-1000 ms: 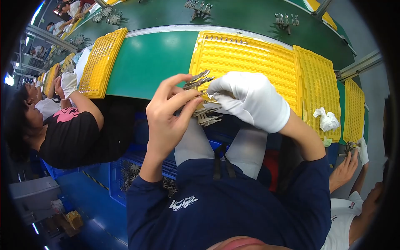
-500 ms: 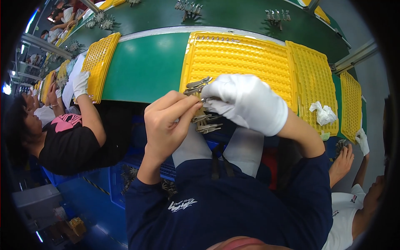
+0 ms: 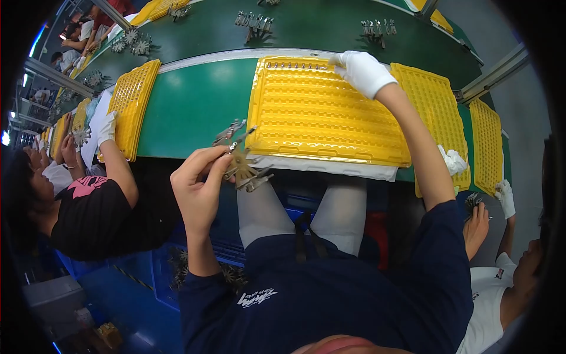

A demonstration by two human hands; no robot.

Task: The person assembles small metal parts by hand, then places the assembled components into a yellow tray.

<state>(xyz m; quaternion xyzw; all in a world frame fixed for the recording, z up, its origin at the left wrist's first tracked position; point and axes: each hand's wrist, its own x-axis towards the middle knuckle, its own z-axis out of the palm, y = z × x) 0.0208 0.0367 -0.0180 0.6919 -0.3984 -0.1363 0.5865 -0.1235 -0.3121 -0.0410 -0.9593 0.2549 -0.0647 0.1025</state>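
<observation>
My bare left hand [image 3: 199, 186] pinches a round fixture [image 3: 240, 165] with metal clips standing out all around it, in front of the tray's near left corner. A small shiny metal piece [image 3: 233, 147] shows at my fingertips. The white-gloved right hand [image 3: 362, 72] reaches to the far edge of a yellow ridged tray [image 3: 330, 124]. Its fingers are closed at the right end of a row of small metal parts [image 3: 295, 66] in the tray's far row; whatever they hold is too small to make out.
More yellow trays [image 3: 433, 118] lie to the right, one with a crumpled white cloth [image 3: 453, 160]. Beyond the green table [image 3: 194, 97], a dark green belt [image 3: 318, 29] carries clip fixtures [image 3: 254, 23]. Co-workers sit on both sides; one gloved hand [image 3: 107, 128] touches the left tray [image 3: 127, 118].
My right hand has left the fixture and moved away to the tray's far edge. The left hand has shifted left and slightly down with the fixture. Fixtures on the belt have moved left.
</observation>
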